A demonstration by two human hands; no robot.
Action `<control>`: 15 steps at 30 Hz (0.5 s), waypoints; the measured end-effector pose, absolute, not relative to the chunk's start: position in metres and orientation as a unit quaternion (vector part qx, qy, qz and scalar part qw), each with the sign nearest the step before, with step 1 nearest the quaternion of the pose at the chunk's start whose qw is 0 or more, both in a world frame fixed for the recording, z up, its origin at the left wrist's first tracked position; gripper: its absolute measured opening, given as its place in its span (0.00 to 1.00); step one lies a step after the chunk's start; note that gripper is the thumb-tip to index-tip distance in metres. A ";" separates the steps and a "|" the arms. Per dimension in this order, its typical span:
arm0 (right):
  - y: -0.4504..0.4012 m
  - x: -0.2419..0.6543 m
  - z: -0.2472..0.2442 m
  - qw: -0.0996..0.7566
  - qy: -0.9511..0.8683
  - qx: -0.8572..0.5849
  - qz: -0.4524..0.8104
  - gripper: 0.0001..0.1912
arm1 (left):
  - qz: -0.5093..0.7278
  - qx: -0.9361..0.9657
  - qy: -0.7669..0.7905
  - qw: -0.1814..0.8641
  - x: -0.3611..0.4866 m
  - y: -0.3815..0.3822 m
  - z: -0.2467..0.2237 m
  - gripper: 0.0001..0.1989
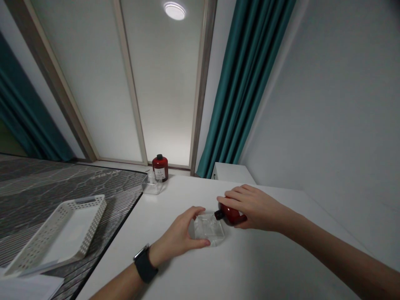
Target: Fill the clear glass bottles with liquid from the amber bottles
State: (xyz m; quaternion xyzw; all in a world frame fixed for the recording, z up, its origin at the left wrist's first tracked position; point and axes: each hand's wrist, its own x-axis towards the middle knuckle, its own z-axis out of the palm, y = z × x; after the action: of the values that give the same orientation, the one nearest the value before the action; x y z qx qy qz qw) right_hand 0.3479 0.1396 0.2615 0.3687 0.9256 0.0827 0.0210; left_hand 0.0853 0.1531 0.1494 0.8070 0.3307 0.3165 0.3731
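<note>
My left hand [179, 235], with a dark watch on its wrist, has its thumb and fingers on opposite sides of a small clear box [210, 230] on the white table. My right hand [254, 208] is wrapped over a dark red bottle [230, 214]. The bottle is tipped on its side, its black top pointing left at the box's right edge. Whether anything comes out of the bottle I cannot tell. Something clear seems to lie in the box, too faint to name.
Farther back on the white table [184, 271], a second red bottle [160, 162] stands upright beside another clear box [151, 188]. A white perforated basket [90, 225] rests on the grey patterned surface [121, 183] at left. A white cabinet [234, 173] stands behind the table.
</note>
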 end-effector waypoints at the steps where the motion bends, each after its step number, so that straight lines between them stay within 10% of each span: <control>1: 0.139 0.348 0.262 0.020 0.926 0.368 0.084 0.30 | 0.315 0.807 0.333 0.373 0.085 0.153 0.150 0.34; 15: 0.141 0.349 0.261 0.018 0.929 0.356 0.096 0.31 | 0.322 0.806 0.330 0.372 0.085 0.153 0.149 0.34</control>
State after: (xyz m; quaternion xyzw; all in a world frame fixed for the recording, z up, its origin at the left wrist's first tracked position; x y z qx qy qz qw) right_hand 0.3491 0.1411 0.2610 0.3559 0.9294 0.0963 0.0179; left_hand 0.0852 0.1532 0.1485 0.8058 0.3298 0.3218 0.3720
